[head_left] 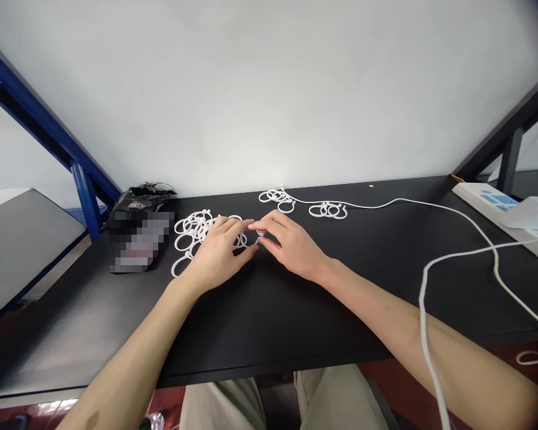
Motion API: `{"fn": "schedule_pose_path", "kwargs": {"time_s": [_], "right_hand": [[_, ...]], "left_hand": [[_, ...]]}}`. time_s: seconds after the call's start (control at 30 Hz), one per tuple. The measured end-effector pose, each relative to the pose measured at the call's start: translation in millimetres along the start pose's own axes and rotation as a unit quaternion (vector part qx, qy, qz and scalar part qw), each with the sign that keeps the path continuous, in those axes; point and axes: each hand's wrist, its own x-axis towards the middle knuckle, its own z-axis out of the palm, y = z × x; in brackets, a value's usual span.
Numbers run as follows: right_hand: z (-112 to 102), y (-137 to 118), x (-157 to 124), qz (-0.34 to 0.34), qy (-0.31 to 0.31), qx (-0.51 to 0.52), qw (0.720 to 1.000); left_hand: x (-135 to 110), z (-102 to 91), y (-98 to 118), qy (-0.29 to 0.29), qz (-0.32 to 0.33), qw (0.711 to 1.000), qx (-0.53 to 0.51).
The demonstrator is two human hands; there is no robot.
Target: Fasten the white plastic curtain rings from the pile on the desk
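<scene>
white plastic-looking rings [200,227] lay in a loose, overlapping heap on the black tabletop [287,322], just beyond and to the left of the person's left hand [219,243], which partly covered them. the right hand [293,243] was pinching a small white piece [260,235] between its thumb and fingers, over the table in front of the person; most of that piece was hidden. the left hand was curved toward it, its thumb tip at the piece's edge and its fingertips meeting those of the right hand, though whether it too was gripping could not be told. farther back, two smaller groups of white rings lay apart from the heap: one close to the pale wall [251,101], the other [329,210] a little nearer and to the right.

a white cord [399,200] ran from the first of these along the table's rear and off to the right, while another white cable [424,298] looped down across the right forearm. to the left of the heap sat a crumpled black plastic bag [141,194], its front blurred out, beside a blue metal frame [89,197]. white packaging [470,194] with blue patches lay at the far right.
</scene>
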Motion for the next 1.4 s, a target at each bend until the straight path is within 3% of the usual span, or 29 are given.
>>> {"fn": "schedule_pose_path", "kwargs": {"time_s": [0.17,0.4,0.87,1.13,1.27,1.4], "right_hand": [[3,3,-1,0.007,0.042,0.056,0.998],[6,3,-1,0.08,0.05,0.12,0.988],[3,2,2,0.088,0.083,0.08,0.989],[0,6,2,0.119,0.042,0.088,0.988],[-11,20,5,0.202,0.037,-0.079,0.975],[-35,40,4,0.301,0.025,-0.323,0.897]], "left_hand": [[0,-2.5,0,0.006,0.007,1.0,-0.009],[-1,-2.6,5,-0.022,-0.051,0.997,-0.048],[-2,3.5,7,-0.025,-0.052,0.996,-0.063],[0,-0.6,7,-0.008,-0.039,0.998,-0.043],[1,-3.6,-10,0.034,-0.077,0.996,0.036],[-1,-4.1,-26,0.052,-0.139,0.979,0.14]]}}
